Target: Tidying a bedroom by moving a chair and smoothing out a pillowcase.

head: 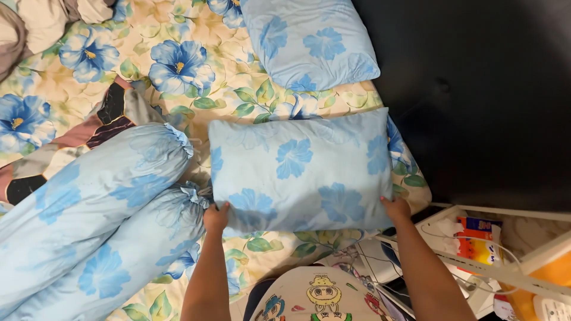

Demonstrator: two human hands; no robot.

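At the near edge of the bed, the fingers of both hands pinch the lower corners of a light blue pillow [300,169] printed with darker blue flowers: the left hand [216,217] grasps the near left corner, the right hand [397,208] the near right corner, each closed on the fabric. The pillow lies flat across the bed's floral quilt [178,83], roughly level, between the 2 hands. A 2nd pillow [309,41] of the same print lies just beyond it, nearer the dark wall [476,89], slightly apart from the 1st. To the left, 2 long bolsters [101,220] in matching blue covers lie side by side at a slant, the gathered end of 1 nearly touching the left hand. Held only by its corners, the pillow could sag or twist in the middle if lifted, and a pull toward the right could drag it off the bed edge onto the clutter beside it. A crumpled beige blanket [35,24] sits at the far left corner. Right of the bed stands a white open shelf [476,267] holding cables, a small colourful box [479,241] and an orange container [547,279]. Lighting is soft and indoor.
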